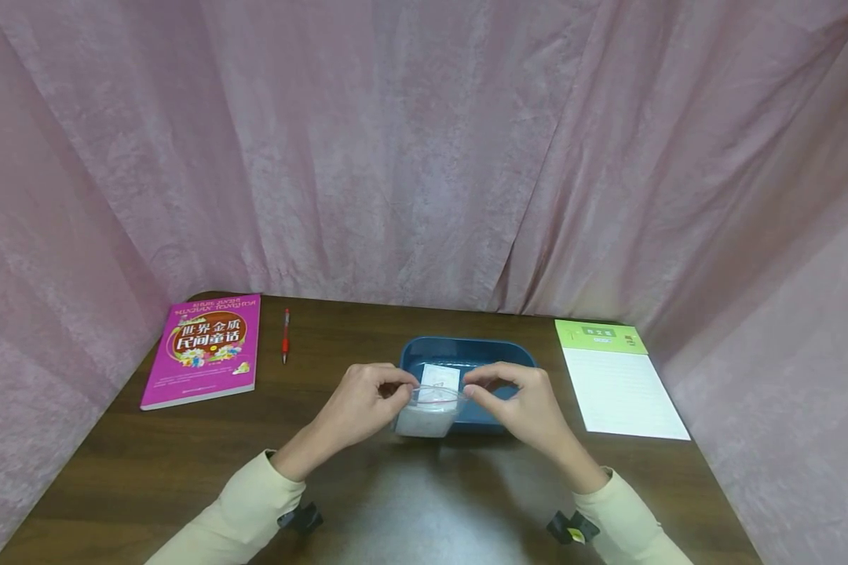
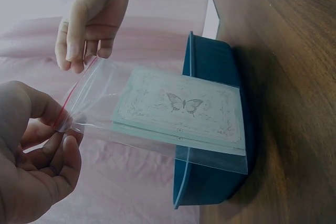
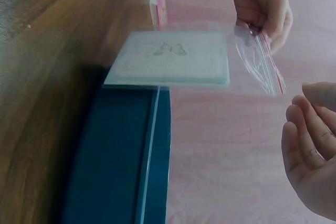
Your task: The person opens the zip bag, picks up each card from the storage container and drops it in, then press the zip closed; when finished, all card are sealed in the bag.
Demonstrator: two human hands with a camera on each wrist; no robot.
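Note:
A clear zip bag with a red strip along its mouth holds a stack of pale cards; the top one bears a butterfly print. My left hand pinches one end of the bag's mouth between thumb and fingers. Close to the other end is my right hand, its fingers loosely bent, with a small gap from the bag in the right wrist view. The bag hangs over the near side of a dark blue plastic basin. Behind the bag in the head view, a white printed card shows against the basin's inside.
A magenta book lies at the left of the brown table, with a red pen beside it. On the right rests a writing pad with a green top. Pink curtains surround the table's back and sides.

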